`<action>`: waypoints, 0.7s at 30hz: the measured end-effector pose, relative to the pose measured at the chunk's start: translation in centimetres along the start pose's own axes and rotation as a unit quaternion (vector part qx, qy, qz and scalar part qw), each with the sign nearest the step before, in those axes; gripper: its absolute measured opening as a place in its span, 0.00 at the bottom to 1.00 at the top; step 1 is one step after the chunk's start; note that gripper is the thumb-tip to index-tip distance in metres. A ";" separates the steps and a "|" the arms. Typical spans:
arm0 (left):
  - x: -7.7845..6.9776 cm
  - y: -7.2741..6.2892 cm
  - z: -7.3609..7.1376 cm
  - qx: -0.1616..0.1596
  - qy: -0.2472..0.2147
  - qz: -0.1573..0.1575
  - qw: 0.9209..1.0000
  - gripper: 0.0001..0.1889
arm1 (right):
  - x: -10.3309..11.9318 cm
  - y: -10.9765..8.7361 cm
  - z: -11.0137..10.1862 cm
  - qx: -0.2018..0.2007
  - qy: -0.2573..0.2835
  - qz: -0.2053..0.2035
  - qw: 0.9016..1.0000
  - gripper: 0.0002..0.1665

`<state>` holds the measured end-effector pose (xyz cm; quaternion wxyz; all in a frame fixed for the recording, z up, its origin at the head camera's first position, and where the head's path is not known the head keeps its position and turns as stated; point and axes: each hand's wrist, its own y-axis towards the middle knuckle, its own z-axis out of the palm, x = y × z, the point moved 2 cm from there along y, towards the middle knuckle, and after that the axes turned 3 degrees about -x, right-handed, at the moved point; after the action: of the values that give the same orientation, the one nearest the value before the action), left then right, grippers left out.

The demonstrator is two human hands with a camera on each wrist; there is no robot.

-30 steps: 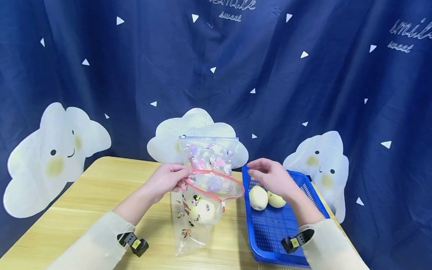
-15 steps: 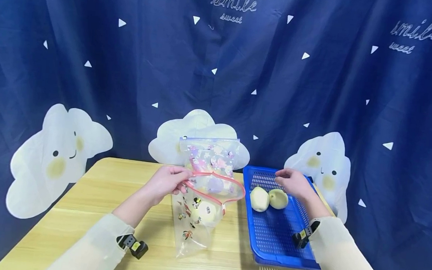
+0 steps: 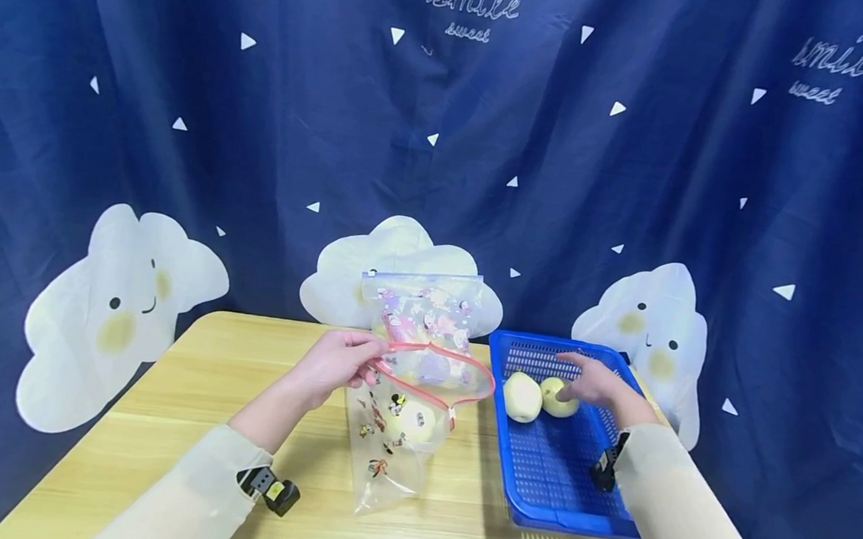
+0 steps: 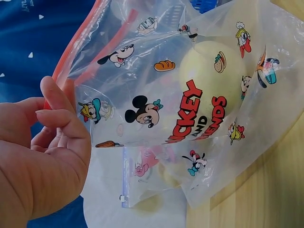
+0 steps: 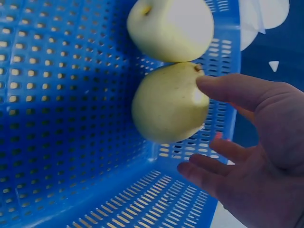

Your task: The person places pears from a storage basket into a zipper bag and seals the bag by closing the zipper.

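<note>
My left hand (image 3: 341,362) pinches the red-edged rim of a clear zip bag (image 4: 156,114) printed with cartoon figures. The bag's mouth gapes, and one pale yellow-green pear (image 4: 211,71) shows through its wall. My right hand (image 5: 256,142) is spread at the far right of a blue basket (image 3: 507,475), thumb and fingers apart around the right-hand pear (image 5: 168,104). Its thumb tip overlaps that pear in the right wrist view; whether it touches, I cannot tell. A second pear (image 3: 523,398) lies against it on the left.
Behind the held bag stands another clear bag (image 3: 429,299) with a purple zip and pink prints, something pale inside. Everything rests on a wooden table (image 3: 244,373). A dark blue curtain (image 3: 299,127) with clouds hangs behind its far edge.
My right hand has moved right from the basket's left rim, then down to the right-hand pear. The left hand keeps its pinch on the bag's rim, nearly still.
</note>
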<state>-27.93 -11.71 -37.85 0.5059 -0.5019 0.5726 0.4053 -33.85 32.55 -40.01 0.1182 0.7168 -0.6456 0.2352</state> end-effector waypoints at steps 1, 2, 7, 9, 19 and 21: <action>0.0 0.0 0.0 0.000 0.000 0.000 1.000 0.16 | -0.1 0.1 0.2 0.009 -0.003 -0.003 1.000 0.49; 0.0 0.0 0.0 0.001 0.000 -0.001 1.000 0.16 | -0.3 0.1 0.4 0.016 -0.001 -0.002 1.000 0.50; 0.1 0.1 0.0 0.003 0.002 -0.003 1.000 0.17 | -0.7 0.3 1.3 0.038 -0.002 0.008 0.999 0.50; 0.2 0.2 0.0 0.002 0.002 -0.004 1.000 0.18 | -0.9 0.3 1.6 0.040 0.004 0.017 0.999 0.48; 0.2 0.2 -0.1 0.001 0.000 -0.002 1.000 0.18 | -1.3 0.4 1.9 0.021 -0.005 0.016 1.000 0.39; 0.3 0.2 -0.1 0.002 0.000 -0.003 1.000 0.18 | -1.3 0.2 1.9 0.018 -0.009 0.010 1.000 0.39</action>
<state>-28.15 -11.82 -38.09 0.5083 -0.5027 0.5719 0.4024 -33.75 32.78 -42.29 0.0974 0.7145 -0.6492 0.2418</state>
